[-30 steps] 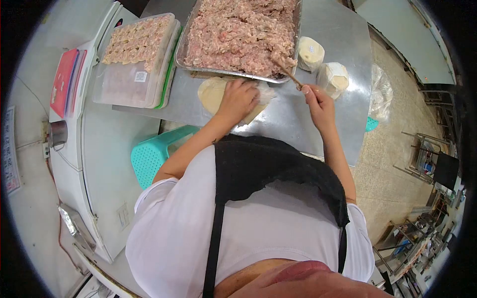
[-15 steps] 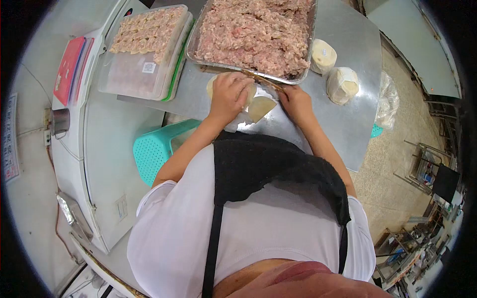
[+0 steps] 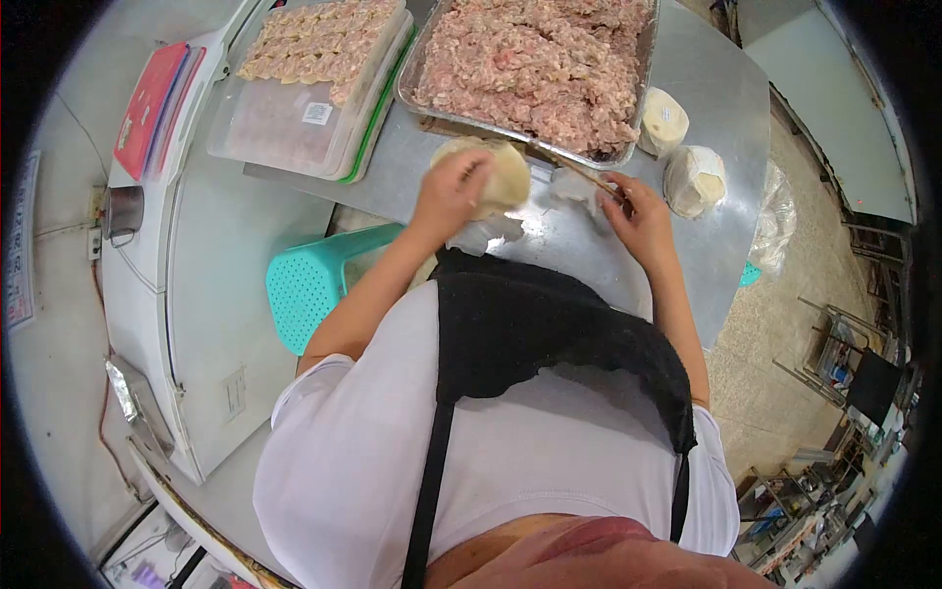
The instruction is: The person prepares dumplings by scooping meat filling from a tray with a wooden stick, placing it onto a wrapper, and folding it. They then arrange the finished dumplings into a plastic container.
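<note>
My left hand (image 3: 454, 196) is over the left part of a stack of round, pale dough wrappers (image 3: 506, 179). Its fingers are curled and a little blurred; what lies between them is hidden. To the right, my right hand (image 3: 640, 218) is closed around the end of a thin brown stick (image 3: 579, 171), which slants up toward the tray's front edge. Crumpled clear plastic (image 3: 488, 234) lies below the wrappers, and another piece of plastic (image 3: 571, 187) is beside the stick. Beyond both hands, ground meat filling (image 3: 535, 69) is heaped in a metal tray (image 3: 404, 83).
Filled dumplings (image 3: 314, 47) sit in rows in a plastic container (image 3: 265, 128) at the left. Two wrapped stacks of wrappers (image 3: 664, 120) (image 3: 695, 182) stand right of the tray on the metal table (image 3: 711, 74). A turquoise stool (image 3: 306, 294) is below left.
My right hand has moved right and toward me with the stick. My left hand has lifted slightly, uncovering more of the round wrappers. The folded-looking wrapper piece beside it no longer shows. The view has shifted.
</note>
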